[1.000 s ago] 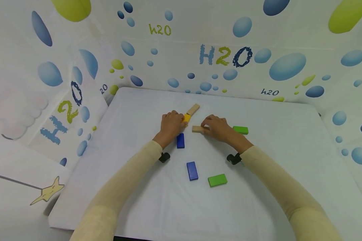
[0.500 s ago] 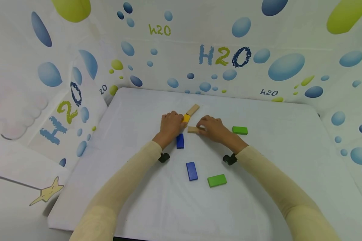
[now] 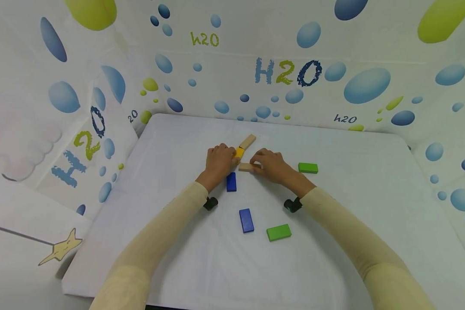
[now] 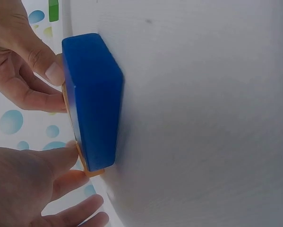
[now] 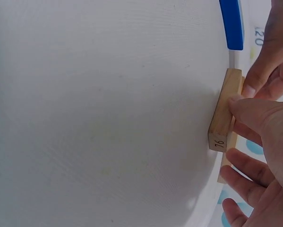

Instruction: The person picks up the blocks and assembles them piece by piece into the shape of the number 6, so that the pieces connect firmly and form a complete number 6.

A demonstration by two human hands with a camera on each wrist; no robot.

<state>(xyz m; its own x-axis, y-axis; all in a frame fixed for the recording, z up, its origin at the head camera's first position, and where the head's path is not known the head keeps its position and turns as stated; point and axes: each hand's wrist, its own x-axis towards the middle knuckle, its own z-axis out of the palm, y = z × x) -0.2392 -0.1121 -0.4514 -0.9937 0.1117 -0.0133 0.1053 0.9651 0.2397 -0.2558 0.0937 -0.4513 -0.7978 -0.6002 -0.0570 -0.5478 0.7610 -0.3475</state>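
My left hand (image 3: 220, 158) pinches a yellow wooden block (image 3: 239, 152), mostly covered by the fingers. Its far end meets a plain wooden block (image 3: 248, 141) lying at a slant. With thumb and fingers my right hand (image 3: 270, 165) grips another plain wooden block (image 3: 245, 167), its free end pointing left, close to the left fingertips. The right wrist view shows a printed number on the end of that gripped block (image 5: 225, 111). Just below the left hand lies a dark blue block (image 3: 231, 182); in the left wrist view this blue block (image 4: 96, 104) hides most of the yellow one.
A second blue block (image 3: 246, 220) and a green block (image 3: 279, 232) lie nearer the front of the white table (image 3: 201, 258). Right of the right hand is another green block (image 3: 308, 168). A printed cloth wall (image 3: 224, 64) rises behind the table.
My right hand has slid the plain wooden block leftward, closer to the left hand. The left hand stays on the yellow block, and the other blocks lie as before.
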